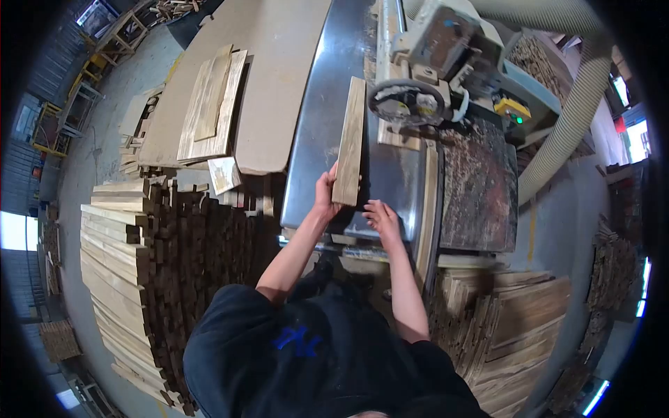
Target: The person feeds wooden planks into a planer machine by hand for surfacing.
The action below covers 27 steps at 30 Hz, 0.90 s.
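A wooden board (350,143) lies lengthwise above the shiny metal machine table (312,153), pointing away from me. My left hand (325,194) is wrapped around the board's near left edge, with some fingers hidden beneath the wood. Just right of the board's near end is my right hand (381,217), its fingers apart and slightly bent, holding nothing. Beyond the board's right side stands a machine head with a round handwheel (408,102).
Boards (209,104) rest on a brown side panel (268,90) at left. Tall wood stacks stand at left (115,265) and right (523,327). A ribbed hose (568,111) curves down at right, near a yellow control box (512,109). A long fence strip (426,209) borders the table.
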Motion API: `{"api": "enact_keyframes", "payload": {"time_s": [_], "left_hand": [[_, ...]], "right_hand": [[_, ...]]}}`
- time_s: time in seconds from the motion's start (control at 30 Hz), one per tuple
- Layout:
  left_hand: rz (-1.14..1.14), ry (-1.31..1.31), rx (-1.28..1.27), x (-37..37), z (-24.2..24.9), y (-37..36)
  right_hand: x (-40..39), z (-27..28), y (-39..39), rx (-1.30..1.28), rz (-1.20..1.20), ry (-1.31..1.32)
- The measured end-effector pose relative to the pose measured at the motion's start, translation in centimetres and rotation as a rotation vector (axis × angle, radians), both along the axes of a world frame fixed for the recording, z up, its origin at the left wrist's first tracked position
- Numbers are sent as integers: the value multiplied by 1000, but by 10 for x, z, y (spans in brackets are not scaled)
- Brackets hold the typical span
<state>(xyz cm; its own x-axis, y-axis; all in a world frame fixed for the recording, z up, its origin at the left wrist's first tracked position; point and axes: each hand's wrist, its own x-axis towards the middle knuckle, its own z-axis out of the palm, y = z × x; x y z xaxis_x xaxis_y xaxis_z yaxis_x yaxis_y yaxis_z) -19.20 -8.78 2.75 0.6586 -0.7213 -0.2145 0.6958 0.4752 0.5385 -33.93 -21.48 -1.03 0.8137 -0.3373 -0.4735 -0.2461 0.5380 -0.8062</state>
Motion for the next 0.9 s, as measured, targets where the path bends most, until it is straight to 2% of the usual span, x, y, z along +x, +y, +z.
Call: {"api": "enact_keyframes", "payload": {"time_s": [0.03,0.1,0.13,0.17,0.23,0.27,0.3,0.4,0.43,0.5,0.53,0.57,0.63,0.67,0.83,0.9], "left_hand": [[7,76,-27,-26,1,5],[-47,-341,535,-69,-34,9],[-224,-887,834,-76,-50,21],[-218,-1233,1279,-110,-17,19],[-157,-1506,1289,-137,-20,17],[-117,-1533,1218,-146,-48,16],[-191,-1630,1236,-157,-48,15],[-330,-1662,1131,-173,-44,-6],[-328,-1675,1095,-173,-46,-19],[-286,-1607,1083,-167,-49,-46],[-278,-1581,1095,-161,-50,-59],[-270,-1583,1088,-151,-48,-68],[-260,-1524,1098,-128,-44,-85],[-256,-1531,1110,-116,-42,-93],[-214,-1484,1101,-41,-40,-139],[-348,-1512,1091,-12,-48,-153]], "right_hand": [[-18,8,10,103,21,-14],[-56,16,21,330,141,-89],[-75,16,33,183,141,-33],[-94,15,42,34,138,20],[-138,-10,57,76,136,38],[-158,-12,64,157,108,52],[-174,-17,70,159,100,49],[-201,-39,86,526,-197,98],[-208,-46,87,526,-204,97],[-202,-36,81,646,-455,44],[-194,-31,76,626,-513,59],[-185,-32,70,618,-513,54],[-163,-35,58,454,-289,218],[-147,-34,51,353,-271,249],[-64,-31,-5,426,-322,246],[-48,-31,-17,395,-300,338]]}}
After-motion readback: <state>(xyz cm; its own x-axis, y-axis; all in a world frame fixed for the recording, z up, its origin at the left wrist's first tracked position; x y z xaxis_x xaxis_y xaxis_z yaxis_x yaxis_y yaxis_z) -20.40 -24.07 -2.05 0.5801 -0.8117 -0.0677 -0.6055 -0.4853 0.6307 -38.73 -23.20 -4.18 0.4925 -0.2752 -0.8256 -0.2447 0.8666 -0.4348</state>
